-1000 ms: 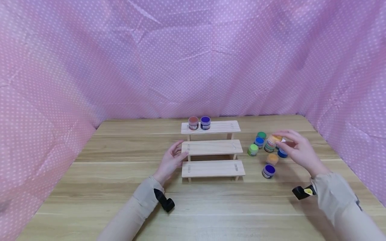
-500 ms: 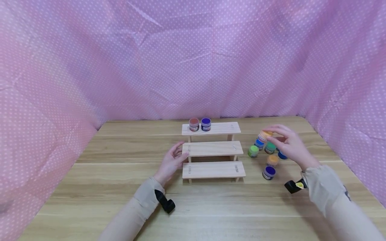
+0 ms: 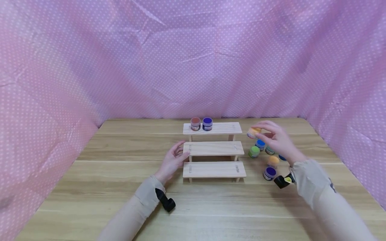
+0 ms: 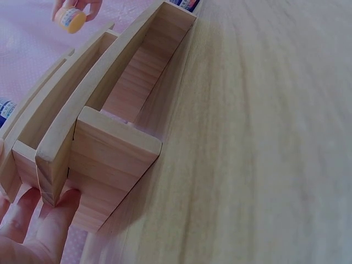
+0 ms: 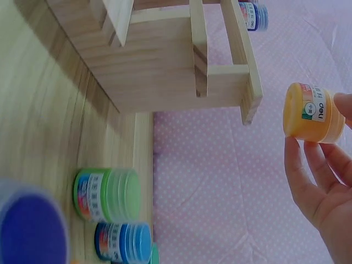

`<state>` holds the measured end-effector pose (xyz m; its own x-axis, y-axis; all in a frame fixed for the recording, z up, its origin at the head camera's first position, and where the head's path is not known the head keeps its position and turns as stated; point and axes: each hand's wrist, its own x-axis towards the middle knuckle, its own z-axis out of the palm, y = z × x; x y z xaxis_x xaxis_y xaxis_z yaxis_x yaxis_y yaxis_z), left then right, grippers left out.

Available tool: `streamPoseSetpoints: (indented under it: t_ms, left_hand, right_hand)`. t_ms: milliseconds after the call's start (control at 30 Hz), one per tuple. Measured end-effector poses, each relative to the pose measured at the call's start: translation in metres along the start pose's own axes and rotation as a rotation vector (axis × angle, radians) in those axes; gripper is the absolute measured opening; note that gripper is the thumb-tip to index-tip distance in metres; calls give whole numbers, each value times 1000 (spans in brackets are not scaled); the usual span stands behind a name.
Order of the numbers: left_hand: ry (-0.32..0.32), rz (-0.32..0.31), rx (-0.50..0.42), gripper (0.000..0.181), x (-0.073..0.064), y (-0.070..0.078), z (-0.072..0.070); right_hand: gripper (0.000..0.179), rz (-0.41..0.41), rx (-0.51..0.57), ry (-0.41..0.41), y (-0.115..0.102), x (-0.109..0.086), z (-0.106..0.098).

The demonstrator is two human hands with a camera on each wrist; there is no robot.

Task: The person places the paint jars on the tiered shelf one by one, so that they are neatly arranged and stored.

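A three-tier wooden display stand (image 3: 212, 148) stands mid-table. My left hand (image 3: 172, 161) holds its left end at the middle tier; in the left wrist view the fingers (image 4: 61, 217) reach around the board ends. My right hand (image 3: 278, 139) pinches a yellow-orange paint jar (image 5: 311, 113) by its lid and base, raised in the air right of the top tier. On the top tier sit a reddish-brown paint jar (image 3: 195, 124) and a purple paint jar (image 3: 207, 124), side by side at the left.
Below my right hand, several paint jars cluster on the table: light green (image 3: 254, 152), blue (image 3: 260, 144), green (image 3: 270, 150), orange (image 3: 273, 161) and purple (image 3: 269, 173). Another blue jar (image 3: 282, 157) is partly hidden. A pink dotted cloth (image 3: 193, 67) hangs behind the table.
My right hand has lifted the yellow-orange jar from above a green jar in the cluster and carried it left toward the stand. The left hand keeps its place on the stand.
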<state>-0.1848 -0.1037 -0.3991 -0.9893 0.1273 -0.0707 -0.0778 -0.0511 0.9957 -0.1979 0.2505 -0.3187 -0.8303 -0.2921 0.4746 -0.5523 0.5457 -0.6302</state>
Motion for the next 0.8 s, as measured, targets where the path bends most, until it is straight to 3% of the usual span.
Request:
streamPoseSetpoints:
  t_ms: [267,567,800]
  left_hand:
    - [-6,1,-1,60,0,-1,0]
    - [-7,1,17,60,0,-2,0]
    - [-1,1,21,60,1,-1,0]
  right_hand:
    - [27,-59,70,-34,-5,14,11]
    - [28,-27,69,-79,-6,23,21]
    - [29,-58,18,-101,-7,32,33]
